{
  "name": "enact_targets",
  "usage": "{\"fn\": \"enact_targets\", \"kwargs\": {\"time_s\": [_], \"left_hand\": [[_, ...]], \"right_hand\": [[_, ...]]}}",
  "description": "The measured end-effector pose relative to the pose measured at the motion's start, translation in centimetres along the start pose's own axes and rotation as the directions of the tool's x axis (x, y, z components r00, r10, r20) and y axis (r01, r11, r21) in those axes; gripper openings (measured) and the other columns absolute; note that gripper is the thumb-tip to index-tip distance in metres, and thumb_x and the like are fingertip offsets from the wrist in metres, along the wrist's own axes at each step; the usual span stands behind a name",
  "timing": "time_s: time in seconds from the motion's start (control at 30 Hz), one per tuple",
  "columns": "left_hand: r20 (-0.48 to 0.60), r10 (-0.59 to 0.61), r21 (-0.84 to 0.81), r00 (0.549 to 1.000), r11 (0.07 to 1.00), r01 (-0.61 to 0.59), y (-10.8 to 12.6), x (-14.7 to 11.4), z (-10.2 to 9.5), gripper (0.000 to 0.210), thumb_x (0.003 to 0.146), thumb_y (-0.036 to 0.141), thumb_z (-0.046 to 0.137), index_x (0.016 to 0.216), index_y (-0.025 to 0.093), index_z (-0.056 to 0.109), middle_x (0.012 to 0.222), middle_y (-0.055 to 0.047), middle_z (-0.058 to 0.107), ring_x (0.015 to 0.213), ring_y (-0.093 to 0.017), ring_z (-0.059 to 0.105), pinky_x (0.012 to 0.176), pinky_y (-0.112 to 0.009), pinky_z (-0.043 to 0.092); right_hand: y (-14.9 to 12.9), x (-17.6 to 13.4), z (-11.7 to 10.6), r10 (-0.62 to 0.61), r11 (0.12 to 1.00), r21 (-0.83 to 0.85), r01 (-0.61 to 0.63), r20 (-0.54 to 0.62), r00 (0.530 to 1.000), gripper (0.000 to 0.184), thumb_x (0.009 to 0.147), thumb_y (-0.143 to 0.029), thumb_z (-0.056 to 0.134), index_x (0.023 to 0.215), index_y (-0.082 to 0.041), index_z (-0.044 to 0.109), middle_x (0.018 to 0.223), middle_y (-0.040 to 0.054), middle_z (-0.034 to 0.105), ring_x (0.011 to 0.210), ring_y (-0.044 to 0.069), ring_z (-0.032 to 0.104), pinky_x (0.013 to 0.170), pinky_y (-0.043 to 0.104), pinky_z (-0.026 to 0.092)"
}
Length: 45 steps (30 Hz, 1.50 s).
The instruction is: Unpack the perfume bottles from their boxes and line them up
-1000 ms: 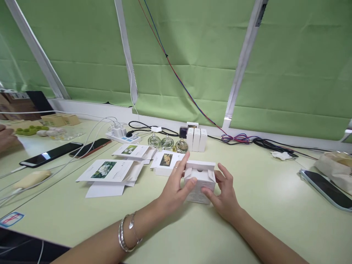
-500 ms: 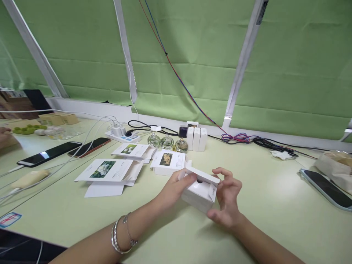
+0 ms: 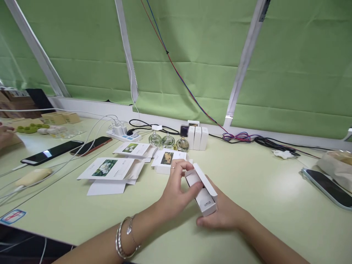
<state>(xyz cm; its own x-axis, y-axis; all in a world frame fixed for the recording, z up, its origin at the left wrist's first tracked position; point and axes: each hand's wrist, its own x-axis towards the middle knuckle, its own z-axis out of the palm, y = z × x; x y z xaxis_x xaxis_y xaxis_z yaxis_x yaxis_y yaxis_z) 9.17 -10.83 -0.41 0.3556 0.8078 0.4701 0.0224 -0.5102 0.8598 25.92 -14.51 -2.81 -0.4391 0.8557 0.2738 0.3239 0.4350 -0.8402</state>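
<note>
Box (image 3: 205,201) sits gripped in my right hand (image 3: 227,211); my left hand (image 3: 177,189) curls by its raised flap (image 3: 205,180), whether pinching I can't tell: flap work, I judge, needing steady support next.

Your white box (image 3: 205,205) is now turned so that its long top runs away from you, its raised flap (image 3: 205,180) along the right. Your right hand (image 3: 229,211), spread half a second ago, now backs the box's right side. Your left hand (image 3: 176,187) now bends its index finger toward the far end, thumb over the top.
</note>
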Motion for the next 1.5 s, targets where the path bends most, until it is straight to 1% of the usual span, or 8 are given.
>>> {"fn": "enact_targets", "kwargs": {"time_s": [0.13, 0.3, 0.53, 0.7, 0.97, 1.17, 1.27, 1.5], "left_hand": [[0.169, -0.266, -0.141, 0.949, 0.947, 0.29, 0.3, 0.3, 0.0, 0.045, 0.068, 0.028, 0.067, 0.1, 0.026, 0.036, 0.094, 0.0, 0.049, 0.084, -0.018, 0.051, 0.073, -0.03, 0.041], [0.312, -0.365, -0.331, 0.877, 0.824, 0.46, 0.0, 0.7, -0.2, 0.034, 0.067, 0.02, 0.062, 0.095, 0.022, 0.041, 0.083, 0.001, 0.053, 0.078, -0.015, 0.051, 0.066, -0.025, 0.039], [0.366, -0.484, -0.365, 0.795, 0.711, 0.601, -0.6, 0.7, 0.2, 0.051, 0.062, 0.018, 0.066, 0.101, 0.024, 0.034, 0.093, 0.0, 0.058, 0.082, -0.017, 0.056, 0.066, -0.026, 0.039], [0.346, -0.496, -0.264, 0.796, 0.763, 0.59, -1.1, 0.7, 0.4, 0.05, 0.065, 0.018, 0.065, 0.101, 0.022, 0.031, 0.086, 0.0, 0.056, 0.08, -0.017, 0.056, 0.067, -0.027, 0.04], [0.084, -0.283, 0.17, 0.956, 0.949, 0.266, -2.1, -1.4, 1.2, 0.039, 0.067, 0.02, 0.065, 0.099, 0.017, 0.043, 0.105, -0.01, 0.049, 0.098, -0.026, 0.047, 0.081, -0.038, 0.04], [0.32, -0.38, -0.115, 0.868, 0.893, 0.434, -1.6, -0.5, 1.4, 0.029, 0.071, 0.012, 0.055, 0.1, 0.017, 0.057, 0.101, -0.006, 0.063, 0.097, -0.024, 0.055, 0.081, -0.033, 0.043], [0.293, -0.405, -0.163, 0.866, 0.871, 0.463, -1.7, -0.1, 1.3, 0.026, 0.071, 0.013, 0.055, 0.096, 0.015, 0.059, 0.099, -0.006, 0.065, 0.093, -0.023, 0.058, 0.077, -0.031, 0.045], [0.412, -0.244, 0.064, 0.878, 0.969, 0.24, -1.4, -0.3, 1.3, 0.033, 0.067, 0.009, 0.057, 0.099, 0.017, 0.062, 0.099, -0.003, 0.066, 0.091, -0.022, 0.059, 0.074, -0.028, 0.045]], "right_hand": [[-0.4, 0.1, -0.2, 0.054, 0.952, -0.299, -0.066, -0.047, 0.997, 0.1, 0.06, -0.035, 0.072, 0.141, -0.026, 0.013, 0.126, 0.0107, 0.04, 0.114, 0.031, 0.038, 0.094, 0.045, 0.035], [-1.6, 0.1, -0.5, 0.031, 0.809, -0.586, -0.051, -0.045, 0.999, 0.097, 0.061, -0.036, 0.067, 0.14, -0.016, 0.015, 0.121, 0.0147, 0.043, 0.109, 0.031, 0.039, 0.093, 0.046, 0.029], [-1.3, 0.0, -2.6, 0.117, 0.76, -0.648, -0.04, 0.075, 0.99, 0.097, 0.056, -0.04, 0.071, 0.138, -0.021, 0.023, 0.118, 0.0101, 0.043, 0.106, 0.027, 0.037, 0.091, 0.04, 0.03], [-0.4, -0.2, -3.6, 0.198, 0.795, -0.597, -0.104, 0.094, 0.976, 0.097, 0.054, -0.041, 0.072, 0.137, -0.025, 0.025, 0.119, 0.0063, 0.042, 0.105, 0.026, 0.035, 0.091, 0.037, 0.032], [-0.3, -0.2, -4.2, 0.258, 0.783, -0.596, -0.179, 0.049, 0.965, 0.098, 0.056, -0.045, 0.071, 0.139, -0.024, 0.023, 0.122, 0.0079, 0.039, 0.109, 0.028, 0.032, 0.094, 0.04, 0.03], [-0.6, -0.2, -4.0, 0.294, 0.734, -0.645, -0.212, 0.021, 0.956, 0.094, 0.06, -0.047, 0.067, 0.139, -0.021, 0.023, 0.121, 0.0085, 0.04, 0.109, 0.027, 0.033, 0.094, 0.04, 0.028], [-0.5, -0.2, -3.8, 0.275, 0.725, -0.665, -0.179, 0.042, 0.961, 0.093, 0.059, -0.044, 0.067, 0.138, -0.022, 0.024, 0.118, 0.0079, 0.042, 0.106, 0.026, 0.034, 0.094, 0.039, 0.027], [-0.8, -0.2, -3.0, 0.252, 0.723, -0.678, -0.133, 0.08, 0.964, 0.089, 0.058, -0.041, 0.066, 0.136, -0.022, 0.029, 0.115, 0.0077, 0.043, 0.103, 0.026, 0.037, 0.092, 0.037, 0.027]]}}
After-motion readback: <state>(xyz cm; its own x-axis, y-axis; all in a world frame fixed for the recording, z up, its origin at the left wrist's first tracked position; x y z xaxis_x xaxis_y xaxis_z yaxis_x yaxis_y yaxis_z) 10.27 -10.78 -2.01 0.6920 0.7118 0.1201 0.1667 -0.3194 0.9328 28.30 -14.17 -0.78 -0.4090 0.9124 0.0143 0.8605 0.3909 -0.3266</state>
